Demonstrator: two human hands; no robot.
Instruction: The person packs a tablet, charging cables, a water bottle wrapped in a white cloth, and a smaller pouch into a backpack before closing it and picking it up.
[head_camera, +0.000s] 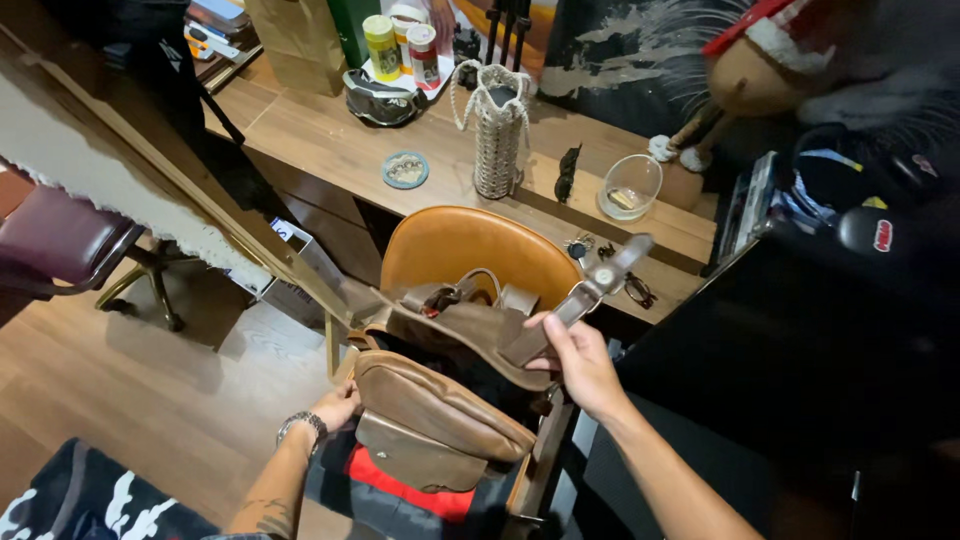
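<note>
the right hand (580, 365) pinches the flap strap (590, 290) of the brown leather satchel (440, 410) — lift it high, steadily — while the left hand (338, 408), fingers hidden, braces its side.

At frame centre, the right hand (578, 365) lifts a brown leather bag's (440, 400) strap (590, 290); the left hand (337, 407) steadies its lower-left side.
</note>
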